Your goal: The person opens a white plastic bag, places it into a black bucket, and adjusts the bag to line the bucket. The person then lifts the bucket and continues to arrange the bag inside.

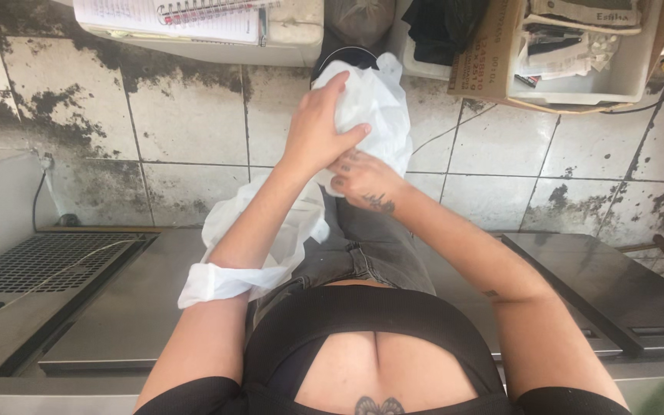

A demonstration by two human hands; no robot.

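Both hands (343,150) grip white cloth (378,104).

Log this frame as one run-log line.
left hand: gripping white plastic bag | right hand: under bag, fingers in folds | bag handle looped over left forearm | tiled floor below

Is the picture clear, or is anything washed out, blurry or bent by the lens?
Head view: even daylight, no hard shadows; the crumpled white plastic bag held by the left hand and right hand is overexposed, its folds lost; the stained white floor tiles stay sharp; the wide lens bends edges.
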